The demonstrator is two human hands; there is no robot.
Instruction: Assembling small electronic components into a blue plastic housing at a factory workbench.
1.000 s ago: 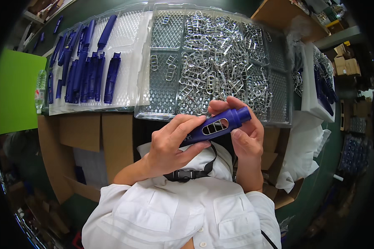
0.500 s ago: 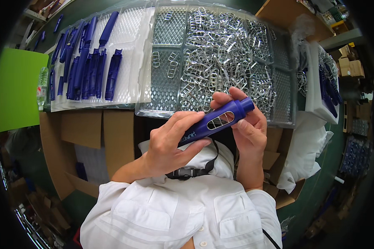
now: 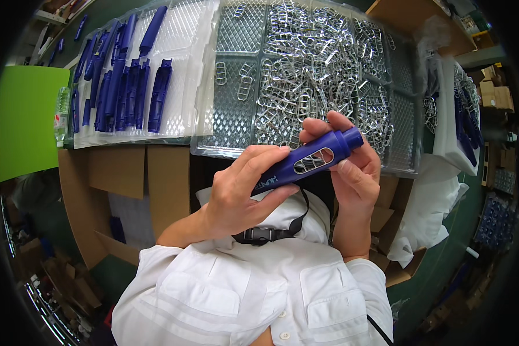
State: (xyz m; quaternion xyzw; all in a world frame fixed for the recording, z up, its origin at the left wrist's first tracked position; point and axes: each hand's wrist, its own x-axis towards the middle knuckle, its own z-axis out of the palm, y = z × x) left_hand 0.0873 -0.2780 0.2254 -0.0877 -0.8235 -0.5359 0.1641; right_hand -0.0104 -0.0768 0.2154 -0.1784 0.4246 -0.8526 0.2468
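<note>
Both hands hold a blue plastic handle (image 3: 286, 170), tilted with its narrower stepped end up to the right. Along its side runs a long oval window, with a silver metal frame (image 3: 312, 161) showing in it. My left hand (image 3: 236, 187) is closed round the lower left part, fingers over the top and thumb beneath. My right hand (image 3: 357, 181) grips near the stepped end, thumb in front and fingers behind; part of those fingers is hidden. Just beyond lies a heap of silver metal frames (image 3: 311, 69) in a clear compartmented tray (image 3: 230, 124).
Several blue handle shells (image 3: 118, 92) lie on a white textured tray (image 3: 181, 95) at the far left. Open cardboard boxes (image 3: 167, 190) stand below the table edge. At the right is a white foam container (image 3: 447, 130) with blue parts; a plastic bottle (image 3: 61, 115) stands far left.
The hands and the blue handle sit slightly farther right and higher in the picture. The view has shifted a little. The grip looks the same.
</note>
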